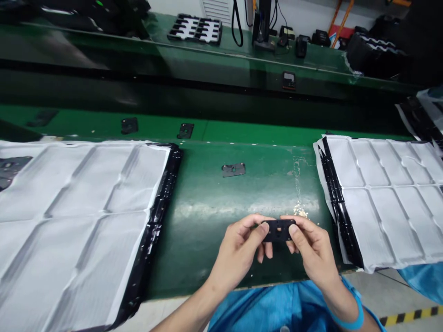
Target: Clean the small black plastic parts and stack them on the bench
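Both hands hold one small flat black plastic part (278, 230) with holes, just above the front edge of the green bench (214, 207). My left hand (238, 251) pinches its left end between thumb and fingers. My right hand (309, 246) pinches its right end, thumb on top. A blue band circles my right wrist. A similar grey part (233, 169) lies flat on the bench, farther back.
Stacks of black trays covered with white sheets flank my hands: a large one on the left (79, 203) and one on the right (384, 193). Two dark parts (185, 130) lie on the green conveyor behind. A black tray (195, 29) and devices sit on the far shelf.
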Tool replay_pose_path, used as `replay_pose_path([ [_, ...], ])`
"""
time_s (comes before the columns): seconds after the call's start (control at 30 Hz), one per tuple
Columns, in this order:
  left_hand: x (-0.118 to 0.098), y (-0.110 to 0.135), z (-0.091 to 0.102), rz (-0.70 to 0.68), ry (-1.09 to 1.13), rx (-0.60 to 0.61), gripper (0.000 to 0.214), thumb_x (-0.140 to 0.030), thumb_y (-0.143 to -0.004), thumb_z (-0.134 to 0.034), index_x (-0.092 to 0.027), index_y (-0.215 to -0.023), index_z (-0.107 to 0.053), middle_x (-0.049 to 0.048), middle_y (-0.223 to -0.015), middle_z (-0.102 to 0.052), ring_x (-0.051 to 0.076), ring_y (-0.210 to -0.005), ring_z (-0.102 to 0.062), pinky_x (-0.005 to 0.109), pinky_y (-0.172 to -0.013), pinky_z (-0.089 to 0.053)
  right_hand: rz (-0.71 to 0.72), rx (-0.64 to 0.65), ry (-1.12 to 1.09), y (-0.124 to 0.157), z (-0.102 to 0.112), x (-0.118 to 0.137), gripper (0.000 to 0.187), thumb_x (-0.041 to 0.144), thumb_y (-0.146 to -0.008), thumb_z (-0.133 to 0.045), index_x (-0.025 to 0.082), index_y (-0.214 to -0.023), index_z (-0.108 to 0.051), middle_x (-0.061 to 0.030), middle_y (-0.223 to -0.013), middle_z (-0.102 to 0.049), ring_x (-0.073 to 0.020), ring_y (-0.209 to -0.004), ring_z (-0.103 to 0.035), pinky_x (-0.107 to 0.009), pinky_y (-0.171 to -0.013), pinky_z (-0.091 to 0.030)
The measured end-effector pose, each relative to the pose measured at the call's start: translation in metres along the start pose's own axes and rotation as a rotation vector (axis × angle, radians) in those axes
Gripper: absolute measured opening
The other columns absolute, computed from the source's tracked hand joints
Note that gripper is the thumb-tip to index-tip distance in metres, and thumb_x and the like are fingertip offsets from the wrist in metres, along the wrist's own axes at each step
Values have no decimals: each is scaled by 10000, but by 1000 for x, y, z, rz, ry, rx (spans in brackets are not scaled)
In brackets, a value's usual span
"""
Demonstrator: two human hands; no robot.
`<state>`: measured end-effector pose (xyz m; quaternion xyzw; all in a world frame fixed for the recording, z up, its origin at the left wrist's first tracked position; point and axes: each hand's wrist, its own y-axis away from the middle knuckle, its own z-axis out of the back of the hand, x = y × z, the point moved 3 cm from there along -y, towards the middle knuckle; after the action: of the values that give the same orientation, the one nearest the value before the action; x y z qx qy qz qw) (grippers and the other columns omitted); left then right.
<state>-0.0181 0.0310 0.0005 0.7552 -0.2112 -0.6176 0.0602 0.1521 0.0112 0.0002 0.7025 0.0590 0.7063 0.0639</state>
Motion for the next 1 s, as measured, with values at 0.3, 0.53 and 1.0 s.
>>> replay_pose_path([
  [0.3,5,-3,7,30,-41,-29,328,-452,-948,-632,-140,-962,-735,-7,-494,-629,109,-418,-486,207,-458,-371,16,-38,-8,-4,-8,-1,371,467,-1011,-636,145,-979,-816,20,-583,-580,-108,-485,-523,-219,-494,-424],
  [0.53,-2,0,6,28,-80,19,339,-479,-939,-667,-154,-970,-759,14,-530,-671,117,-433,-507,223,-489,-403,-22,-81,-13,-13,-7,-11,355,440,-984,-642,150,-881,-820,39,-522,-528,-97,-437,-448,-220,-454,-378],
  [1.0,-40,-41,91,-129,-453,-147,215,-348,-841,-736,-177,-970,-712,20,-749,-691,162,-641,-644,237,-540,-485,5,99,25,-14,-18,-27,394,384,-976,-680,186,-1312,-736,-101,-1055,-776,-98,-548,-534,-236,-512,-460],
])
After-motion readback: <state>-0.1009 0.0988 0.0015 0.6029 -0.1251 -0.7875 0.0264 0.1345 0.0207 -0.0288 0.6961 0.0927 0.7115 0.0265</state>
